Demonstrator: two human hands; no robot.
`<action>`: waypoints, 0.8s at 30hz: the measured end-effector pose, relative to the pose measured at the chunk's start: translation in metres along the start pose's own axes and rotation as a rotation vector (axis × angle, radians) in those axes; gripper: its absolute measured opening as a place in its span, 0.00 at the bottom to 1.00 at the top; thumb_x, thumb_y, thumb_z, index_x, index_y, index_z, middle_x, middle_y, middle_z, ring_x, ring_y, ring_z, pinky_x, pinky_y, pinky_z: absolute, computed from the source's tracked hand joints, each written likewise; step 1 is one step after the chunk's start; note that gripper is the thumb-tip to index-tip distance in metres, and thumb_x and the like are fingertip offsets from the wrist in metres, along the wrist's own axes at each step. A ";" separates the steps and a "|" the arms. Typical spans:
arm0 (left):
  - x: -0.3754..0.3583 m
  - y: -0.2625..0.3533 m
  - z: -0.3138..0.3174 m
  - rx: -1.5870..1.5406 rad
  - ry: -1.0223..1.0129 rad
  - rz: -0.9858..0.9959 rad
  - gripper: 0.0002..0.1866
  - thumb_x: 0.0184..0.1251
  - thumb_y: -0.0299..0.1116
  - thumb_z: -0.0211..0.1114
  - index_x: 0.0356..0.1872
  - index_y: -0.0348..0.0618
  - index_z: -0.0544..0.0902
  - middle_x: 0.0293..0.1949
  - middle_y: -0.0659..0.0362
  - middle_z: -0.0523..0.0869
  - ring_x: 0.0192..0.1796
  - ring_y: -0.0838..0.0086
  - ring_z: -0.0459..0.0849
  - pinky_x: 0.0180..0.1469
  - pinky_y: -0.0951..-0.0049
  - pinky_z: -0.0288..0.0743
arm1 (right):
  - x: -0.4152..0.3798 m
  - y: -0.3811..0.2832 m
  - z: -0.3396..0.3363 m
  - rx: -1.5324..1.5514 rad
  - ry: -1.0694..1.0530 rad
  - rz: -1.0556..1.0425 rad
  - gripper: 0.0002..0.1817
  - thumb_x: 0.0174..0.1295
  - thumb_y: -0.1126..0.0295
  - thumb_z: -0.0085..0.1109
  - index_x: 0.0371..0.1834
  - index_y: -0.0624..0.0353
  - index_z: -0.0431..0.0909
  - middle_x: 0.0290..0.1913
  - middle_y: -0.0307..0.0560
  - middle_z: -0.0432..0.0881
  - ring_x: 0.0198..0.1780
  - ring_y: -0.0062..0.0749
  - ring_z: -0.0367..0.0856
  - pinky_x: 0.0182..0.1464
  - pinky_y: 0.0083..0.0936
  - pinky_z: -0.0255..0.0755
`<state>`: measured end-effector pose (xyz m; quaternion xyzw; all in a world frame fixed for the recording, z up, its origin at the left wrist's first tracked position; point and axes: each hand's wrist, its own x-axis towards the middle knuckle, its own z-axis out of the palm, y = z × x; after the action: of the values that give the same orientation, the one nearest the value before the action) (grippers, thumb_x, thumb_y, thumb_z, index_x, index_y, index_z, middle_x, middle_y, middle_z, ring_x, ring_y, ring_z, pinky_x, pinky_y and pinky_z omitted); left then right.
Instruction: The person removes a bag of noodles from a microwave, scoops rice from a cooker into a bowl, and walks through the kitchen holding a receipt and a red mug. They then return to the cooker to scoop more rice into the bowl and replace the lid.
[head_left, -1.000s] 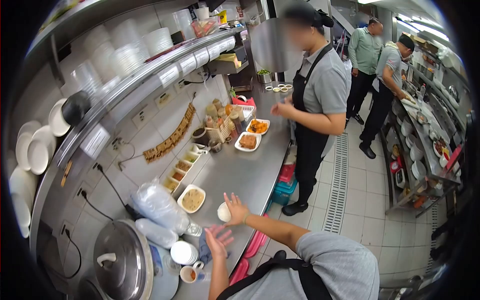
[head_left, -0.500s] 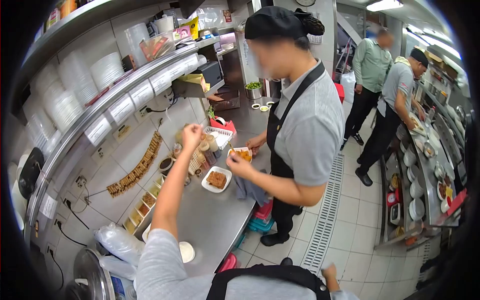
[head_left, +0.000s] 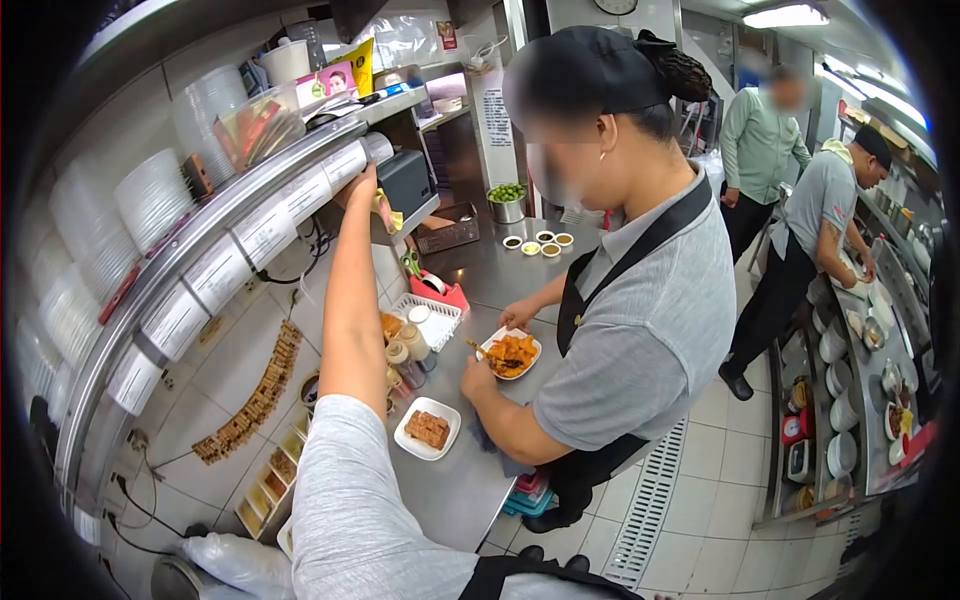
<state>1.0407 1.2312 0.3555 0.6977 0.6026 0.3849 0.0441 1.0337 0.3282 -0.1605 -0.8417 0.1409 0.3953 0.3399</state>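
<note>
While a co-worker [head_left: 640, 300] in a grey shirt and black apron fills the centre and right of the frame, a steel counter [head_left: 455, 505] spreads out below, running from the lower middle up towards the sauce cups [head_left: 551, 250]. Along the upper left, above the counter, I see a metal shelf edge [head_left: 205, 224], loaded behind with stacked clear tubs [head_left: 155, 200]. From the bottom left, the wearer's bare left arm [head_left: 350, 320] stretches steeply up to it, out of a grey sleeve. A dark grey box [head_left: 405, 185] sits just right of the wrist, at the upper middle.

Next down in size are two white trays: one with a brown block of food [head_left: 428, 428] on the counter, low in the middle and well below the raised hand; the other, with orange food [head_left: 512, 353], between the co-worker's hands. White paper slips [head_left: 265, 230] line the shelf edge, and the wearer's left hand [head_left: 358, 187] is up at the last of them, just below its lower edge. Its fingers are hidden from me, so I can't tell whether it grips that slip. Smaller yet, something yellow [head_left: 387, 213] shows right beside the wrist.
</note>
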 end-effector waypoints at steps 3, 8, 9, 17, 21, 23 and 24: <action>0.026 0.017 0.017 -0.072 0.013 -0.200 0.40 0.59 0.63 0.52 0.64 0.41 0.67 0.66 0.52 0.66 0.67 0.61 0.63 0.66 0.59 0.55 | -0.011 -0.033 0.018 0.042 -0.056 -0.036 0.34 0.53 0.54 0.66 0.57 0.67 0.69 0.51 0.63 0.77 0.51 0.39 0.76 0.55 0.38 0.69; 0.042 0.001 0.024 -0.403 0.128 -0.284 0.36 0.60 0.58 0.55 0.62 0.41 0.69 0.63 0.53 0.70 0.63 0.63 0.68 0.62 0.61 0.61 | 0.038 -0.021 0.054 0.127 -0.020 -0.130 0.30 0.54 0.58 0.65 0.55 0.67 0.71 0.46 0.61 0.79 0.44 0.39 0.79 0.47 0.35 0.73; 0.042 -0.005 0.025 -0.546 0.212 -0.308 0.35 0.60 0.57 0.55 0.62 0.41 0.69 0.62 0.54 0.71 0.62 0.64 0.69 0.61 0.61 0.62 | 0.061 -0.007 0.063 0.178 0.042 -0.223 0.24 0.53 0.62 0.64 0.50 0.66 0.74 0.40 0.57 0.82 0.35 0.40 0.82 0.38 0.31 0.78; -0.098 -0.049 -0.010 -1.737 0.477 -0.323 0.09 0.60 0.38 0.64 0.36 0.46 0.76 0.37 0.64 0.79 0.36 0.78 0.75 0.36 0.72 0.68 | 0.005 -0.138 0.045 -0.162 -0.382 -0.365 0.30 0.57 0.60 0.63 0.57 0.69 0.68 0.39 0.53 0.81 0.37 0.30 0.80 0.39 0.24 0.74; -0.212 -0.038 -0.035 -1.901 0.468 0.000 0.06 0.63 0.27 0.60 0.39 0.41 0.77 0.40 0.61 0.81 0.41 0.79 0.78 0.43 0.78 0.69 | -0.037 -0.230 0.026 -0.455 -0.623 -0.534 0.31 0.59 0.57 0.62 0.59 0.67 0.68 0.41 0.52 0.81 0.41 0.29 0.79 0.45 0.24 0.73; -0.267 -0.031 -0.044 -1.732 0.430 0.211 0.07 0.62 0.23 0.59 0.40 0.38 0.78 0.42 0.60 0.82 0.45 0.80 0.77 0.51 0.76 0.69 | -0.052 -0.272 0.008 -0.582 -0.776 -0.707 0.29 0.60 0.57 0.61 0.58 0.65 0.69 0.43 0.52 0.81 0.44 0.31 0.79 0.47 0.24 0.72; -0.300 -0.022 -0.058 -1.656 0.400 0.255 0.05 0.61 0.22 0.59 0.38 0.36 0.78 0.42 0.60 0.81 0.45 0.80 0.76 0.51 0.77 0.68 | -0.060 -0.291 -0.003 -0.601 -0.890 -0.760 0.27 0.61 0.57 0.60 0.58 0.64 0.70 0.44 0.53 0.81 0.46 0.32 0.79 0.48 0.25 0.72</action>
<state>0.9951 0.9509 0.2395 0.4223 0.0412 0.8180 0.3883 1.1433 0.5366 0.0207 -0.6473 -0.4369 0.5800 0.2317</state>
